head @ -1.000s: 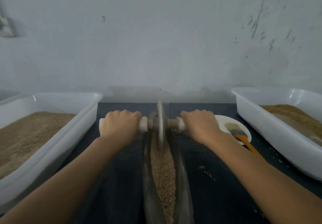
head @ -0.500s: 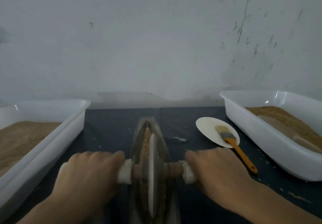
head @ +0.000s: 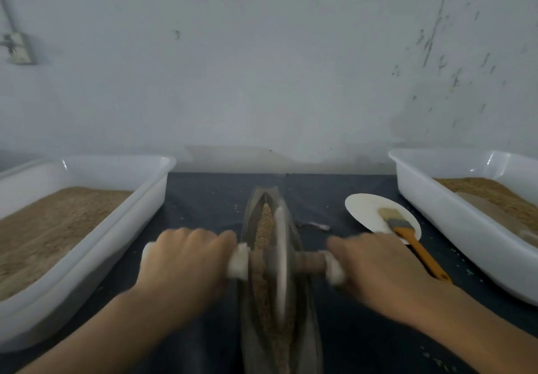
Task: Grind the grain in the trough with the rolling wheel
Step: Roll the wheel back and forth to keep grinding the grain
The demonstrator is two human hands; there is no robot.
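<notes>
Fingers of the left hand (head: pixel 186 260) curl over the white-wrapped left end of the wooden axle (head: pixel 313 260), and those of the right hand (head: pixel 375 271) wrap the right end; both are motion-blurred, yet each clearly grips its handle. Between them the thin grey metal rolling wheel (head: pixel 280 263) stands upright in the long, boat-shaped dark metal trough (head: pixel 302 315), about midway along it. Half a second ago the wheel and hands were nearer the person; a second ago they were at the far tip, so the wheel has since come back and started away again. Coarse tan grain (head: pixel 263 225) lies along the groove, exposed beyond the wheel and beside it. Unmoved on the dark cloth-covered table (head: pixel 203 199) are the round white plate (head: pixel 364 207) with the orange-handled brush (head: pixel 407 234) resting across it, the white plastic tub on the left (head: pixel 139 207) and the white plastic tub on the right (head: pixel 431 207), both holding brown meal.
</notes>
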